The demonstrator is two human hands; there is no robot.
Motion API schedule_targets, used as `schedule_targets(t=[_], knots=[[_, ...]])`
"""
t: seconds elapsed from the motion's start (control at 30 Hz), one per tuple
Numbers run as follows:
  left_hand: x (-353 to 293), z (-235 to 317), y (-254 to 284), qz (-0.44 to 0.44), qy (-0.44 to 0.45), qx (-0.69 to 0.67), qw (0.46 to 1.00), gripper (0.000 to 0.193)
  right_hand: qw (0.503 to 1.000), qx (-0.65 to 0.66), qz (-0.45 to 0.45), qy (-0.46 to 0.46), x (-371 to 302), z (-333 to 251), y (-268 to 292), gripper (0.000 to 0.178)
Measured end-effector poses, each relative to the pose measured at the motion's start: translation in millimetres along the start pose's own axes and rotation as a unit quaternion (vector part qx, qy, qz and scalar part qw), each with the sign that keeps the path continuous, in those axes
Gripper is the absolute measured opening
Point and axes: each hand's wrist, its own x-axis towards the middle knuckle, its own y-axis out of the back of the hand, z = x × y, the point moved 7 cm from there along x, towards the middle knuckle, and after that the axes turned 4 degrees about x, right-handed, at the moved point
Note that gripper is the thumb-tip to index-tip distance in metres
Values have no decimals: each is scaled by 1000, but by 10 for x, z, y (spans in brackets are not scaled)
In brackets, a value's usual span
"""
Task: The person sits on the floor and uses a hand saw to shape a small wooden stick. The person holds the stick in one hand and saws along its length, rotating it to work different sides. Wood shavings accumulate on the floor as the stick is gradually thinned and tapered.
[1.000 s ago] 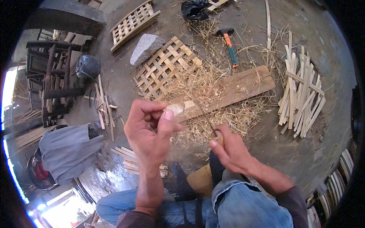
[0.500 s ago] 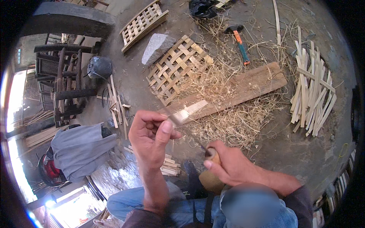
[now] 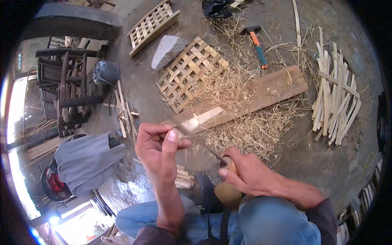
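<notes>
- Far left: dark wooden frame [image 3: 67, 98] stacked up close to the rim, edges bending; bright opening behind it washed out.
- Grey cloth [image 3: 87, 161] below, draped over something with a red part; mostly hidden, I can't tell what.
- Loose strips [image 3: 123, 107] on the floor [image 3: 141, 92], then a stretch of floor before my left hand [image 3: 158, 149].
- Left hand: thumb and fingers pinched together on the near end of a pale wood piece [image 3: 210, 116]; gripped end hidden by the fingers, far end pointing up-right over the board.
- Short strips [image 3: 184, 179] behind left wrist, partly covered by it.
- Woven panel [image 3: 190, 67] beyond, just beside a grey stone [image 3: 168, 51]; its lower right edge sinks into shavings [image 3: 255, 139].
- Knife [image 3: 229, 164] between the hands, blade angled up-left toward the pale piece; tip blurred, can't tell if it touches.
- Right hand [image 3: 253, 175]: curled firmly around the knife handle, only part of the handle showing.
- Board [image 3: 283, 83] runs diagonally under the piece, left end behind left hand, right end sticking out of the shavings.
- Hammer [image 3: 258, 49] near the board's upper edge, apart from both hands.
- Knee [image 3: 308, 228] below right forearm, partly under a blurred disc; cut by lower edge.
- Strip pile [image 3: 335, 98] right, floor between it and board; slats [image 3: 365, 200] cut off by dark rim.
</notes>
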Motion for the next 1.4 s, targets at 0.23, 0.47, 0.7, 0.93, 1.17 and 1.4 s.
schedule_targets(t=[0.23, 0.47, 0.7, 0.93, 1.17, 1.4], knots=[[-6, 31, 46, 51, -1, 17, 999, 13, 998, -55, 17, 3, 66, 26, 31, 41], [7, -42, -26, 59, -28, 13, 998, 16, 997, -76, 19, -24, 139, 163, 117, 41], [33, -1719, 3, 25, -24, 227, 973, 37, 995, -85, 54, 24, 118, 71, 214, 45], [-42, -1758, -590, -50, -123, 328, 935, 54, 996, -82, 36, 13, 101, 83, 167, 46], [-29, -397, 268, 272, -309, 51, 910, 36, 994, -87, 68, 15, 107, 88, 195, 40], [283, 219, -250, -21, -330, -49, 943, 63, 995, -89, 49, 21, 152, 90, 80, 40]])
